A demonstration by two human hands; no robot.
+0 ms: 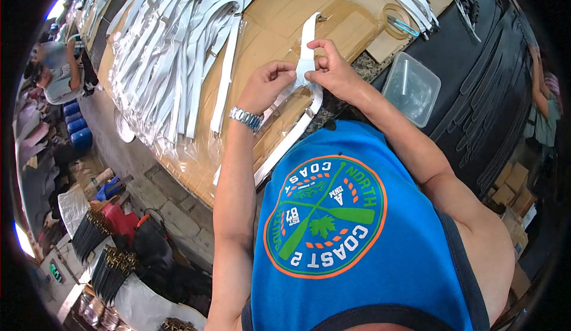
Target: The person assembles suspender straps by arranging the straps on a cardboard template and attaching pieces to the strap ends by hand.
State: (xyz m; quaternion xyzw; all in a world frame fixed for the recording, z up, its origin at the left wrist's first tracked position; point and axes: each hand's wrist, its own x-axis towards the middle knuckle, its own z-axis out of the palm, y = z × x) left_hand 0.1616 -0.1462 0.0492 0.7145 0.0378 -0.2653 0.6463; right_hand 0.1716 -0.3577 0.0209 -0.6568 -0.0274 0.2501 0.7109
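A white strap assembly (306, 68) lies over the cardboard near the table's front edge. Its single strap runs up to a small metal clip, and two straps run down toward me. My left hand (270, 84), with a metal watch on the wrist, pinches the left side of the joining patch between thumb and forefinger. On the patch's right side, my right hand (333, 72) grips it with the thumb, its forefinger bent over the upper strap.
A large pile of white straps (172, 51) covers the cardboard (267, 27) at left. To the right are a tape roll (397, 22), a clear plastic box (411, 90) and black straps (485, 93). Other people (59, 72) are at far left and far right.
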